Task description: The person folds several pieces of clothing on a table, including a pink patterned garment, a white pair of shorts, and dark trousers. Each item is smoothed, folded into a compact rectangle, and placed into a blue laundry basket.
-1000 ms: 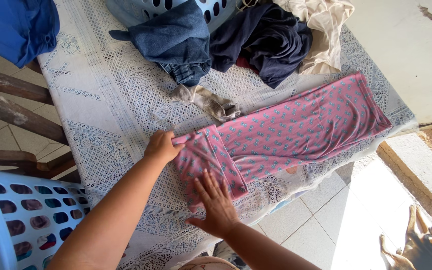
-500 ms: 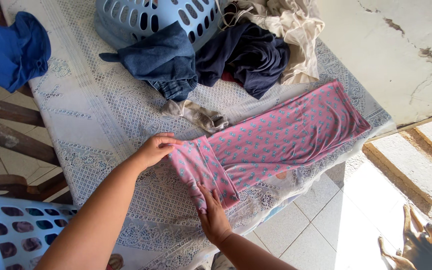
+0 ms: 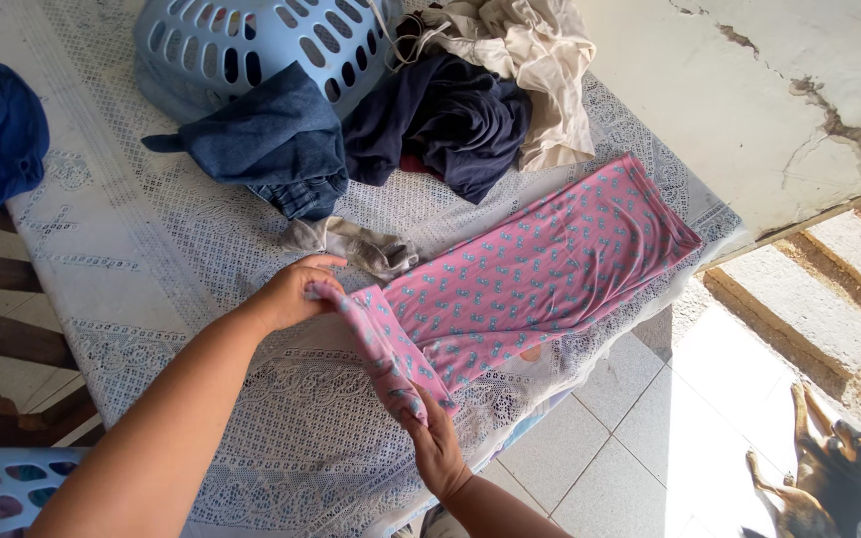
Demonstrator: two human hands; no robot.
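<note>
Head view shows the left hand [image 3: 286, 296] and right hand [image 3: 437, 445] both pinched shut on the folded end of the pink patterned garment [image 3: 540, 274] at centre frame on the lace tablecloth [image 3: 132, 269], where uneven lifting could skew the fold.

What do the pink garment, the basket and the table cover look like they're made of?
Pink garment: thin, soft knit, matte; it drapes limply. Basket: moulded plastic, slightly glossy, with regular slots. Table cover: white lace, openwork pattern; possibly vinyl.
</note>
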